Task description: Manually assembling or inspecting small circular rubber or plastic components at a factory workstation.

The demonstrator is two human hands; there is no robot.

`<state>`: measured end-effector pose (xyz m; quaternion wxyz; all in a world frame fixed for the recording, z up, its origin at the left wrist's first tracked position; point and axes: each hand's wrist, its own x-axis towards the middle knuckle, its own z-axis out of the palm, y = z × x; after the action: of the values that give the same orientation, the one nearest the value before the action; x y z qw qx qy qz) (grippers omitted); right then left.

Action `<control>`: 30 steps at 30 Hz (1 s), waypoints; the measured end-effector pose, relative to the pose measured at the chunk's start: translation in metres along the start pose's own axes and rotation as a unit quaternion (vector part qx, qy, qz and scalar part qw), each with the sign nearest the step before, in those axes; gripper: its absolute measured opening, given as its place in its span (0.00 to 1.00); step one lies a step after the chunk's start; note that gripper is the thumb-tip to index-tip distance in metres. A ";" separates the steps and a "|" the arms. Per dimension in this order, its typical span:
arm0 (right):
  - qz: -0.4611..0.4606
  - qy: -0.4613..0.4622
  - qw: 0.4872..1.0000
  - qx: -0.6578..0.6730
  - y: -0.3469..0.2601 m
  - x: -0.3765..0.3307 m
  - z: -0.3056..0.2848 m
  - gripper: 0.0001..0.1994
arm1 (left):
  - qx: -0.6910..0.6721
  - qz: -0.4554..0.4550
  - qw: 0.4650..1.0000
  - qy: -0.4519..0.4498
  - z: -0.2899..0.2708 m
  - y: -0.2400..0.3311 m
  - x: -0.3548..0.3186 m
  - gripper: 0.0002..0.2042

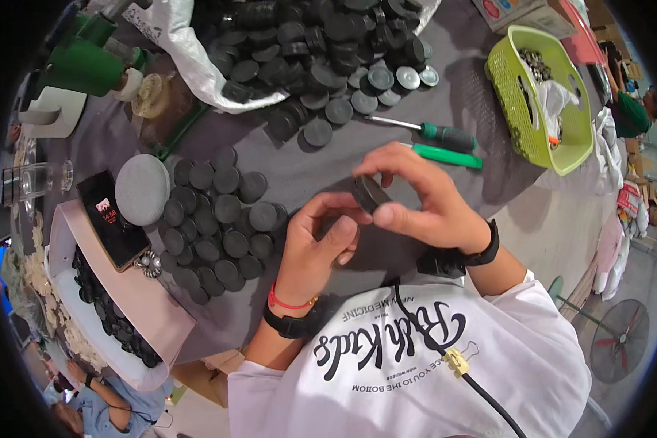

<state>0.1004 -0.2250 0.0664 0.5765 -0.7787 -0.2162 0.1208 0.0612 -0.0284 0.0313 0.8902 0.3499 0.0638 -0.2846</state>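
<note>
Right hand (434, 208) fingers clamped on a black round cap (370, 193), left hand (315, 248) fingers curled touching it, above the desk (321, 164) near the front edge, beside laid-out caps (215, 223).

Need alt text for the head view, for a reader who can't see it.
Both hands meet over a grey table: the right hand pinches a black round cap, the left hand touching it. Rows of caps lie left, a heap behind, beside a green basket.

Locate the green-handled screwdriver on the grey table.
Head view, upper right of centre: the green-handled screwdriver lies on the grey table, between the pile of black round caps and the lime-green plastic basket, just above the right hand.
</note>
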 end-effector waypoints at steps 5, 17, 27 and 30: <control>0.015 0.031 0.995 0.097 0.017 -0.039 0.011 0.24 | 0.172 0.017 0.984 0.034 0.019 -0.003 -0.002 0.19; -0.066 -0.004 0.992 0.108 0.017 -0.062 0.003 0.26 | 0.256 0.064 0.963 0.049 0.041 -0.013 -0.015 0.16; 0.010 0.066 0.995 0.072 0.022 -0.074 -0.005 0.28 | 0.232 -0.016 0.967 0.108 0.051 -0.009 -0.014 0.15; -0.004 0.073 0.995 0.069 0.021 -0.074 -0.004 0.27 | 0.235 -0.013 0.966 0.111 0.053 -0.010 -0.013 0.15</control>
<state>0.0411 -0.2685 0.0428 0.6439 -0.7426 -0.1679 0.0762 0.0401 -0.0635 0.0691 0.7665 0.5778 0.0981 -0.2626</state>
